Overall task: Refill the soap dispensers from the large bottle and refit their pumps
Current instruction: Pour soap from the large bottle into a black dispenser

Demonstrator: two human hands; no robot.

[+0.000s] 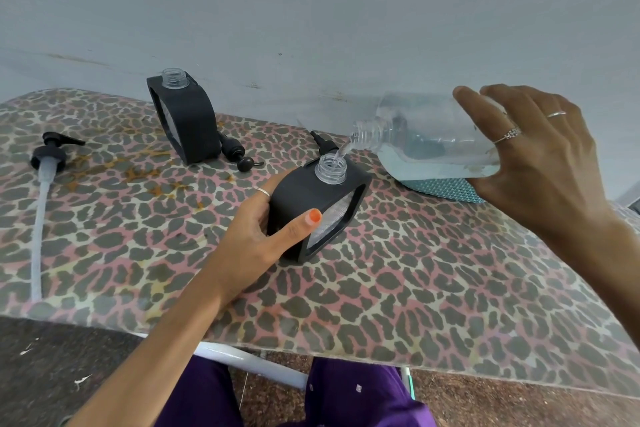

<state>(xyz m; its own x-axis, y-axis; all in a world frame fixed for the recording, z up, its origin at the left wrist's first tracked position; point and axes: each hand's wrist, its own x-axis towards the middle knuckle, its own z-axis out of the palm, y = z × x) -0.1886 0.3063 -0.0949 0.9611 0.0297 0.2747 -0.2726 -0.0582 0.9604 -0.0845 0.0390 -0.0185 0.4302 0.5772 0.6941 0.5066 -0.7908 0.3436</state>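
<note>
I see the leopard-print table (415, 288) under everything. My right hand (540, 163) is wrapped around the big clear bottle (433, 139), tipped on its side just right of the near dispenser (311, 208), a thin stream running from its mouth into the dispenser's open neck. My left hand (256, 236) grips that dispenser's side, thumb across the front. The second dispenser (187, 118) stands uncapped, behind and left of it. A long-tubed pump (45, 184) lies far left; a smaller pump (235, 152) lies just beside the second dispenser.

Single head view, looking forward-down, close over table (415, 288) toward wall (311, 10).
</note>
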